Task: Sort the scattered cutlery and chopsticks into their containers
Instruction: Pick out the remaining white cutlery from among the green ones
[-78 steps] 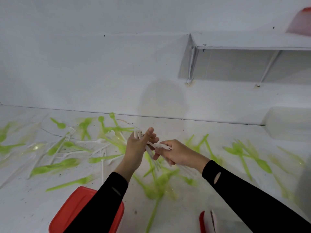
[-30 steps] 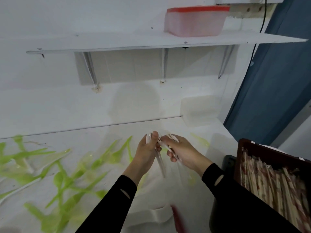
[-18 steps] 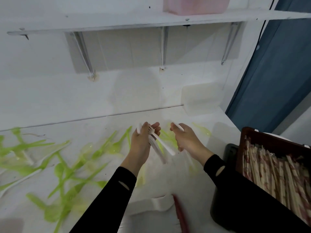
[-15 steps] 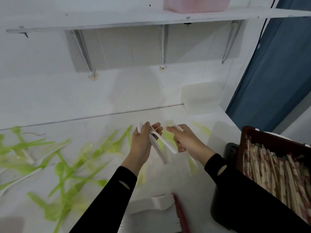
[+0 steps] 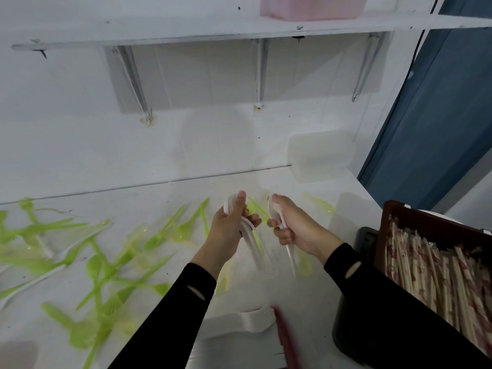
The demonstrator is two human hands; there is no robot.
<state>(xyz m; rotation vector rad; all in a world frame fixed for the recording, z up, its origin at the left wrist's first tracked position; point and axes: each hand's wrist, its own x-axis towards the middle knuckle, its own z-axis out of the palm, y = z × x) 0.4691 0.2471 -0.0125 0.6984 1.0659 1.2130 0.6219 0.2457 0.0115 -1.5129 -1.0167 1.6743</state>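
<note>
**Two slack fistfuls of forks above the tub**

Nearest me, a red-rimmed white tub (image 5: 283,334) holds stacked white forks (image 5: 253,320). Right of it, a dark brown crate (image 5: 394,209) is packed with paper-wrapped chopsticks (image 5: 439,265). Above the tub, the left hand (image 5: 229,227) curls round a bundle of white plastic forks (image 5: 251,246). The right hand (image 5: 295,230) pinches a thinner white bunch (image 5: 290,253), handles hanging down. Both bunches look splayed, so I'd guess a fork could slip free onto the white table (image 5: 314,310). It might land among the scattered green plastic cutlery (image 5: 106,265) farther left.
</note>
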